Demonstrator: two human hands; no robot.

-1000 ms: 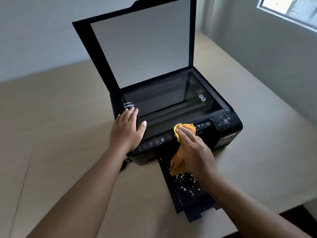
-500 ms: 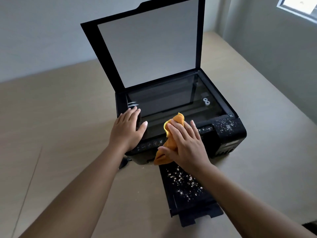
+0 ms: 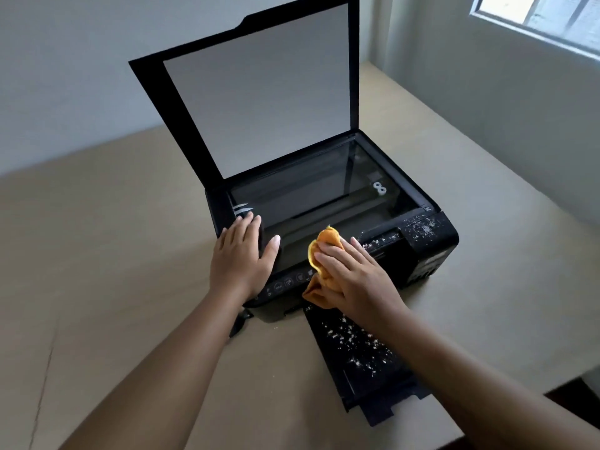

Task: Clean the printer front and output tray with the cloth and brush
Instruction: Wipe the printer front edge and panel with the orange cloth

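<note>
The orange cloth (image 3: 321, 246) lies at centre frame, bunched on the front top edge of the black printer (image 3: 431, 254), just to the right of the control panel (image 3: 285, 282). The right hand (image 3: 357, 280) holds it there: its grip is closed on the cloth, with the fingers laid over the bunched upper part and a lower fold hanging out from the thumb side, over the printer front. The left hand (image 3: 240, 258) rests flat on the front left corner of the printer, its grip open, fingers straight and together, thumb spread toward the scanner glass (image 3: 324, 190). White specks (image 3: 422, 227) cover the front right corner of the printer top and run in a thin line along the front edge toward the cloth. The output tray (image 3: 386, 384) extends from the printer front toward the lower right of the frame and lies flat on the table (image 3: 97, 254); its upper half carries scattered white specks of the same kind (the right forearm crosses its right edge). The scanner lid (image 3: 259, 92) stands raised, its pale inner face turned toward the camera and filling the upper centre of the frame. A window (image 3: 545, 14) shows in the upper right corner, set in a grey wall.
</note>
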